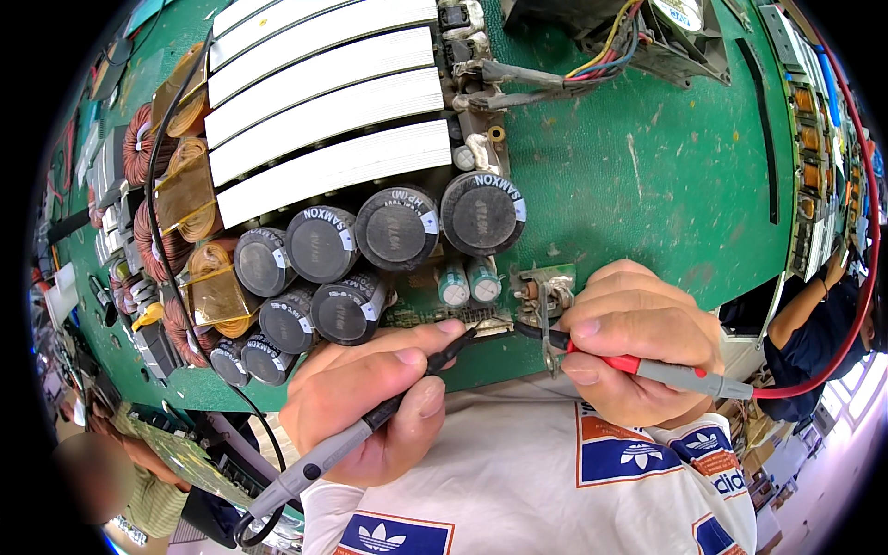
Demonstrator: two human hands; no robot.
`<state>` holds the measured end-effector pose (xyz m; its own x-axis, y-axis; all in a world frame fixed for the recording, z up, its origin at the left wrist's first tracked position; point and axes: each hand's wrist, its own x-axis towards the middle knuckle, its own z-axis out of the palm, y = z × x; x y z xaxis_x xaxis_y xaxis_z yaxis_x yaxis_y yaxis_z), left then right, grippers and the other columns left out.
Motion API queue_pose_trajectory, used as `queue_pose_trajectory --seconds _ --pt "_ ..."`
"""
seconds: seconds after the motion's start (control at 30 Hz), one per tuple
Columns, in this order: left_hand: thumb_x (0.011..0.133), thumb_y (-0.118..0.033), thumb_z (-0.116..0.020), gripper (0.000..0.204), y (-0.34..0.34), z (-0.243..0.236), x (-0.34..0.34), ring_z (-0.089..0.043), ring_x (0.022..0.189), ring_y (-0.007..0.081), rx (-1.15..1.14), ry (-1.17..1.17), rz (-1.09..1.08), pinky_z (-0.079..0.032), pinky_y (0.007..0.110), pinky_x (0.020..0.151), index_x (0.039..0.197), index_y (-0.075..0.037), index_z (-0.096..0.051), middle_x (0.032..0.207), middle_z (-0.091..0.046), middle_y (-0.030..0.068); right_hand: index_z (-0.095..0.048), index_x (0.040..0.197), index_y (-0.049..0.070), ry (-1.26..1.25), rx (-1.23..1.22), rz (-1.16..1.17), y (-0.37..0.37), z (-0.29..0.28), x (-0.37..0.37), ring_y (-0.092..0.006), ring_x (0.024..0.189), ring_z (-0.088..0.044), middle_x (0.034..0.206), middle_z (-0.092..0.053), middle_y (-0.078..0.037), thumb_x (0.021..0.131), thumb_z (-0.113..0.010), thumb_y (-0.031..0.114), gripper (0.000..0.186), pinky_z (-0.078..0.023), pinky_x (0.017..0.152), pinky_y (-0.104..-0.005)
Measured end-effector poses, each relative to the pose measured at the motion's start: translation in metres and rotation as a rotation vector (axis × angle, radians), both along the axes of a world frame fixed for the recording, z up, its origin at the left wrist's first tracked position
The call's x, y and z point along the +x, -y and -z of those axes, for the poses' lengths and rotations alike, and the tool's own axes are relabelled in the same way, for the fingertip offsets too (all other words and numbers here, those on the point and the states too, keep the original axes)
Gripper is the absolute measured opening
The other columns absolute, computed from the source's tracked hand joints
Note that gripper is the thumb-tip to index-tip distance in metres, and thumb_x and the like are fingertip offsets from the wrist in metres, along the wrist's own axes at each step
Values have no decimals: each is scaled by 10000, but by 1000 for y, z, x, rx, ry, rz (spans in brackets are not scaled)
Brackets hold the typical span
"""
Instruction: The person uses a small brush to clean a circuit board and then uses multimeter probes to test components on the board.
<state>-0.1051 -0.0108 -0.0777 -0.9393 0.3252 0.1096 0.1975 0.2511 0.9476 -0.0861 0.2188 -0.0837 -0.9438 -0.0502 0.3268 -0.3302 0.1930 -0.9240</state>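
My left hand (365, 407) is closed around a test probe with a grey handle (319, 458) and black tip, angled up toward the board's near edge. In my right hand (647, 328) is a second test probe, red and grey (689, 376), pointing left. Both tips sit close together by the near edge of a large circuit board (421, 301); whether they touch it I cannot tell. Beside the tips stand two small green capacitors (453, 285) and a metal bracket (552, 324). Large black capacitors (398, 227) rise just beyond my left hand.
White heat sink bars (324, 120) and copper coils (199, 199) cover the board's far and left parts. A fan with coloured wires (680, 46) lies far right on the green mat (638, 185). The red lead (865, 296) loops along the right. Other people sit at both sides.
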Motion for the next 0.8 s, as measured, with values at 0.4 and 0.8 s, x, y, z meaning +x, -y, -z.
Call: queue_pose_trajectory --seconds 0.4,0.8 --pt "978 -241 -654 329 1 1 -6 -714 700 273 -20 -67 63 -603 324 554 1041 19 -463 830 -676 279 -691 940 -14 43 5 -25 -3 -2 -1 -266 641 -677 809 -703 -120 623 -869 -67 368 -491 556 -344" --pt "920 13 -654 174 -1 -11 -8 -727 728 235 -67 -97 77 -601 326 633 1028 2 -518 928 -728 227 -650 957 3 -42 65 36 6 -10 0 -249 619 -677 721 -682 -110 732 -823 -57 290 -507 580 -335"
